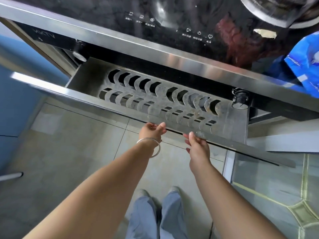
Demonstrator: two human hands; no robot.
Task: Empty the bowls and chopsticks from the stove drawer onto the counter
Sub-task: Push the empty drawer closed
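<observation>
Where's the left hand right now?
In the head view, centre frame, the left hand grips the drawer front's lower edge, just left of the right hand.

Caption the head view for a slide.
Both hands, left hand and right hand, grip the front edge of the partly open stove drawer; only its slotted rack shows.

Two hands [151, 131] (two knobs [240, 100])

Your pull-out stove drawer [229, 118]: brushed grey steel, slotted rack plate dull, stained, rust-spotted. Black glass cooktop [172, 18] above you: glossy, mirror-like, edged in satin steel. Thin silver bangle [152, 147] on your left wrist: polished metal. Pale floor tiles [69, 152]: smooth, faint sheen.
</observation>
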